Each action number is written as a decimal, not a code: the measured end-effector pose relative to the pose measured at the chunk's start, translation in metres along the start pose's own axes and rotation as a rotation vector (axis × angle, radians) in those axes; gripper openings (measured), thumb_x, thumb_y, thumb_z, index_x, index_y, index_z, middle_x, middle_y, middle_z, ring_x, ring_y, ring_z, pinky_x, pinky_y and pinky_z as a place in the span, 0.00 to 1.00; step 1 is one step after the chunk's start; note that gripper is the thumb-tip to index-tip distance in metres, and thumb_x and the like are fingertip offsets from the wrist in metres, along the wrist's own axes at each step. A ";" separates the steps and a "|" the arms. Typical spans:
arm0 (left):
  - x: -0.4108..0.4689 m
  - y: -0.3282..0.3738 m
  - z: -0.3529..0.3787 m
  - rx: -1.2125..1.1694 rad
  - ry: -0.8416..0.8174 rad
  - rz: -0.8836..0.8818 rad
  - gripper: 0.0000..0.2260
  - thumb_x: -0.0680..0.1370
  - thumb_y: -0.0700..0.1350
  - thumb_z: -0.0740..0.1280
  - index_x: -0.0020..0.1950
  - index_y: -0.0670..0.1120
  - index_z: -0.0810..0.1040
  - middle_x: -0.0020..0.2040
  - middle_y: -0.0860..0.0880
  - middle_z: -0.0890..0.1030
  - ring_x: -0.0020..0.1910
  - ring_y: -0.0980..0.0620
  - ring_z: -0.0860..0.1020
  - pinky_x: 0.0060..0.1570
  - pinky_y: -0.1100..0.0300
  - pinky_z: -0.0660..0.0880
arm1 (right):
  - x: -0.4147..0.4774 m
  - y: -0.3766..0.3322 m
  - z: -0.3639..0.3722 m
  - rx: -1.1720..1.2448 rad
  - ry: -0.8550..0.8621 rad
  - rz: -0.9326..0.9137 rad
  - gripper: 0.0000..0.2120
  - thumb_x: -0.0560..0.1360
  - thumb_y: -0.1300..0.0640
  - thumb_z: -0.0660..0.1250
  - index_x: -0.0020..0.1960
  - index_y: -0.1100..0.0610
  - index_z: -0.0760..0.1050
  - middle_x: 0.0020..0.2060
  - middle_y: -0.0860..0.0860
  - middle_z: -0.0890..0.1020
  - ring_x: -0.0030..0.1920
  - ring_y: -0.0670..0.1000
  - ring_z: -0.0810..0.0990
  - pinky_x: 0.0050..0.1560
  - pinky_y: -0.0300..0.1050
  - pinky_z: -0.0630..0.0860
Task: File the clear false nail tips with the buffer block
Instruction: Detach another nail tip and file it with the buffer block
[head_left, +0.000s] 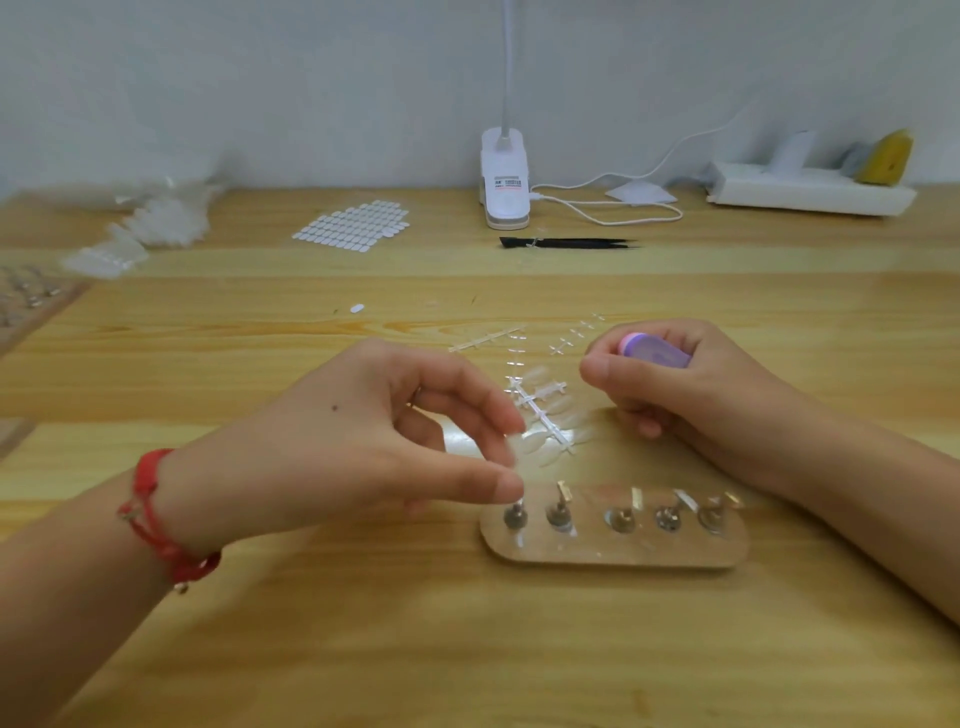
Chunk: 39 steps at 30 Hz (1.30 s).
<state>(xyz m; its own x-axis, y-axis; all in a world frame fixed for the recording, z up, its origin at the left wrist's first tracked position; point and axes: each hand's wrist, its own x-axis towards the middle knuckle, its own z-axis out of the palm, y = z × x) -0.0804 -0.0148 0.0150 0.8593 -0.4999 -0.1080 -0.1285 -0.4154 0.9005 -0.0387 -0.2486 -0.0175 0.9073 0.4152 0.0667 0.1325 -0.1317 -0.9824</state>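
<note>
There are two hands, a left hand (363, 441) and a right hand (691, 395). There is one buffer (657, 353). One stand (613, 551) has five pegs (622, 519). There is one lamp (505, 182), one tweezers (569, 242) and one bracelet (156, 519). The nail tips (550, 410) are too blurry to count.

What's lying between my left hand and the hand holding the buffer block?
In the head view, a strip of clear nail tips lies on the table between the left hand and the right hand, which grips the buffer block.
</note>
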 end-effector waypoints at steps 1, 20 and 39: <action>-0.002 0.000 0.001 -0.010 0.009 0.006 0.16 0.60 0.54 0.79 0.44 0.56 0.82 0.41 0.53 0.85 0.23 0.58 0.71 0.26 0.70 0.68 | 0.000 0.001 -0.001 0.001 0.003 -0.001 0.12 0.61 0.42 0.75 0.33 0.50 0.80 0.26 0.46 0.70 0.27 0.46 0.66 0.27 0.34 0.67; -0.010 0.000 0.011 -0.072 0.027 -0.035 0.17 0.57 0.52 0.79 0.43 0.52 0.82 0.36 0.50 0.83 0.21 0.57 0.73 0.20 0.66 0.68 | -0.001 0.001 0.000 0.003 0.020 -0.011 0.11 0.62 0.42 0.75 0.34 0.50 0.81 0.28 0.40 0.77 0.26 0.44 0.69 0.28 0.32 0.68; -0.006 -0.010 0.018 -0.097 0.033 -0.031 0.15 0.59 0.53 0.79 0.42 0.52 0.82 0.36 0.51 0.84 0.23 0.59 0.72 0.20 0.66 0.68 | -0.001 0.001 0.001 0.006 0.020 -0.022 0.10 0.62 0.43 0.75 0.34 0.50 0.81 0.27 0.42 0.76 0.26 0.45 0.68 0.28 0.33 0.68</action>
<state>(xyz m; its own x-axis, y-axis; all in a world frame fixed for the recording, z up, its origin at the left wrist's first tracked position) -0.0931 -0.0212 -0.0008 0.8782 -0.4619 -0.1238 -0.0547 -0.3541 0.9336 -0.0398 -0.2487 -0.0189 0.9118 0.4002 0.0920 0.1505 -0.1172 -0.9816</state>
